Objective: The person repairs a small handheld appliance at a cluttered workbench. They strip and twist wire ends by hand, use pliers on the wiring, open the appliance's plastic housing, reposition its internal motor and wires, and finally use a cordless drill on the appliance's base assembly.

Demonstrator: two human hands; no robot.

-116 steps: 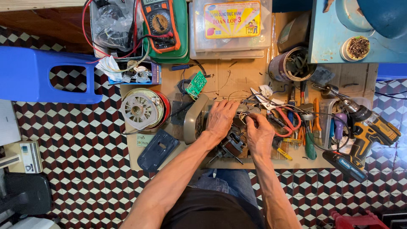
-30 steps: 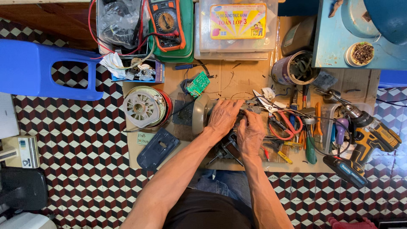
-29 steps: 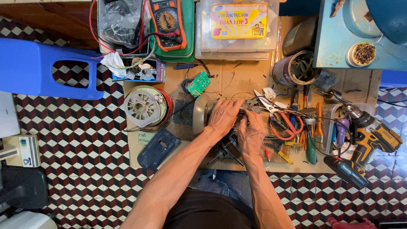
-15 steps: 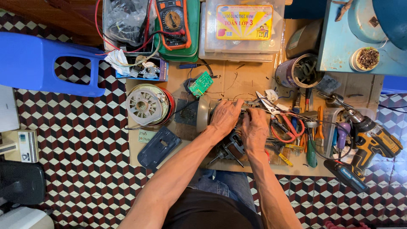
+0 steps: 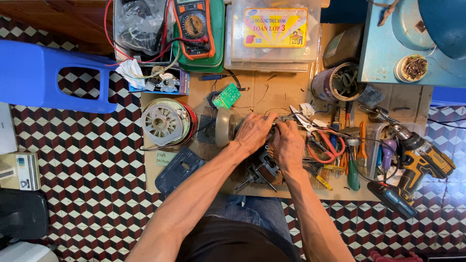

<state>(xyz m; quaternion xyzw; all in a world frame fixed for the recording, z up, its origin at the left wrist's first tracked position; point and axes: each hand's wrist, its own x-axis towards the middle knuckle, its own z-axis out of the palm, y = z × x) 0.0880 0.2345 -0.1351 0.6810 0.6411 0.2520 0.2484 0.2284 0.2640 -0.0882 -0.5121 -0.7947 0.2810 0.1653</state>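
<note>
Seen from the head camera, a person's left hand [image 5: 253, 132] and right hand [image 5: 287, 145] lay side by side, both palms down, on a small electric motor [image 5: 224, 127] near the middle of a low wooden work board [image 5: 272, 92]. Fingers of both hands curled around the motor's body; how tightly they gripped it could not be told. A second small motor [image 5: 261, 171] sat just below the wrists. To the left lay a round motor housing [image 5: 164, 122] and a dark plastic cover [image 5: 178, 170]; a green circuit board [image 5: 226, 95] rested above. Pliers and screwdrivers [image 5: 335, 148] cluttered the right side, beside a yellow cordless drill [image 5: 412, 170]. A multimeter [image 5: 194, 26] sat at the top.
</note>
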